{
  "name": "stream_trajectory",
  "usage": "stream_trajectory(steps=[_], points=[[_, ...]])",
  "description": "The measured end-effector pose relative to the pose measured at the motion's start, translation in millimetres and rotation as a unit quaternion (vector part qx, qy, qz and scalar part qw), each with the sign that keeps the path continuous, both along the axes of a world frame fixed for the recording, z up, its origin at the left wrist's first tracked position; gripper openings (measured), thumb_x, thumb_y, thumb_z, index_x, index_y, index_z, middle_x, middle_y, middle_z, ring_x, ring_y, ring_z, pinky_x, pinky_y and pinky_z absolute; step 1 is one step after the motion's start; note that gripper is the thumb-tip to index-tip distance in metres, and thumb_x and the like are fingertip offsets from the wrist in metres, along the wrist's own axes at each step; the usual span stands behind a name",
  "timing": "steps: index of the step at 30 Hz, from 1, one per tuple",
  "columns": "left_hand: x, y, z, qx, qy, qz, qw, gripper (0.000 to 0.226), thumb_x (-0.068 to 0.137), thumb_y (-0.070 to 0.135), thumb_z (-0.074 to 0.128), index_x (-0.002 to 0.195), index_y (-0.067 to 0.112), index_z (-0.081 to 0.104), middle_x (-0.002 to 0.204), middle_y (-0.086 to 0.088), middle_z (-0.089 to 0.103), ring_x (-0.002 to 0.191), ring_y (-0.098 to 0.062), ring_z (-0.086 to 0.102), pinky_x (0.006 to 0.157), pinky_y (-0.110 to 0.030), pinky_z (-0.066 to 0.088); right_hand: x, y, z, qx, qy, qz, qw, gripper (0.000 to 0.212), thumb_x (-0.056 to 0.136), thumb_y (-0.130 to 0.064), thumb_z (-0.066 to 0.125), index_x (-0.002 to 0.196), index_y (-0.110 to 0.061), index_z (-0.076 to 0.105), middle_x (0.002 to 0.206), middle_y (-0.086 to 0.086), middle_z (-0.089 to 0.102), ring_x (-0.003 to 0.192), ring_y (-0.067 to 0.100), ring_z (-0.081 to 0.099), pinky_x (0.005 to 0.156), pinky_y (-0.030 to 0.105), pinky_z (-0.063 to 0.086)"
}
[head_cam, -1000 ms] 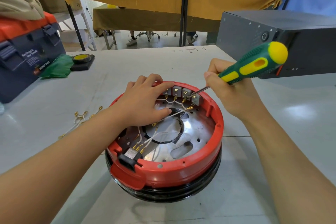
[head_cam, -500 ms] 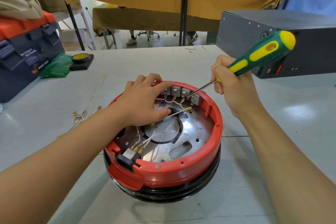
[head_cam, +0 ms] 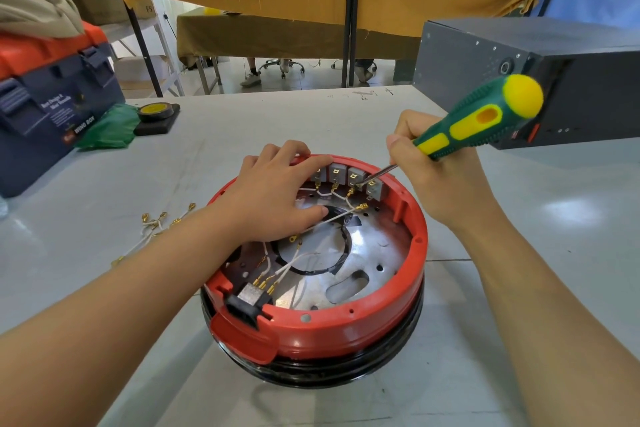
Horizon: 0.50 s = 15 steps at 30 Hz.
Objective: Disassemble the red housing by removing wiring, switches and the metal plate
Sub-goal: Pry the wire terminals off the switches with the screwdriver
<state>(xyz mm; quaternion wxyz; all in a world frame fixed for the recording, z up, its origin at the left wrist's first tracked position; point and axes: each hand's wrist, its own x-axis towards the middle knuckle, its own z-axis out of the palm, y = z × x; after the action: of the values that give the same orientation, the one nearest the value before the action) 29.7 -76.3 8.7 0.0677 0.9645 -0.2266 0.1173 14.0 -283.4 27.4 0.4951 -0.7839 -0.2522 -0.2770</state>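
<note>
Right hand (head_cam: pixel 440 180) grips one screwdriver (head_cam: pixel 474 121), tip at switches (head_cam: pixel 346 178) | left hand (head_cam: pixel 277 198) spread, pressing housing (head_cam: pixel 318 326) rim, frame centre | four switches, far wall | one plate (head_cam: pixel 367 253) inside | loose wires (head_cam: pixel 156 225) centre-left.

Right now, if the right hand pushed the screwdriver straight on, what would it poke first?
Probably the grey switches on the red round housing's far wall; the right hand's green-and-yellow screwdriver tip already looks there.
</note>
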Motion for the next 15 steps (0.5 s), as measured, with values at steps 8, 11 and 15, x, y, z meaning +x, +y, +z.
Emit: stream_trajectory(steps=[8,11,15], points=[[-1,-1,2,0.005,0.004,0.001,1.000,0.068,0.083,0.054,0.053,0.144,0.040,0.026,0.141,0.005,0.030,0.125,-0.022,0.030,0.101,-0.040,0.026,15,-7,-4,0.153,0.110,-0.004,0.982,0.023,0.068,-0.018,0.047,0.047,-0.018,0.038,0.053,0.003,0.034,0.045,0.013,0.029,0.045,0.020,0.026],[-2,-1,2,0.003,0.003,0.002,1.000,0.068,0.084,0.052,0.055,0.144,0.039,0.027,0.141,0.004,0.030,0.125,-0.022,0.031,0.101,-0.040,0.026,17,-7,-5,0.169,0.114,0.002,0.979,0.027,0.070,-0.016,0.047,0.044,-0.021,0.039,0.046,-0.008,0.030,0.043,0.011,0.028,0.043,0.019,0.025],[-2,-1,2,0.004,0.003,0.002,1.000,0.068,0.083,0.053,0.055,0.144,0.040,0.027,0.141,0.005,0.030,0.125,-0.022,0.031,0.101,-0.039,0.026,18,-5,-4,0.187,0.115,-0.005,0.976,0.030,0.070,-0.015,0.047,0.042,-0.024,0.039,0.045,-0.008,0.028,0.043,0.011,0.026,0.043,0.019,0.024]])
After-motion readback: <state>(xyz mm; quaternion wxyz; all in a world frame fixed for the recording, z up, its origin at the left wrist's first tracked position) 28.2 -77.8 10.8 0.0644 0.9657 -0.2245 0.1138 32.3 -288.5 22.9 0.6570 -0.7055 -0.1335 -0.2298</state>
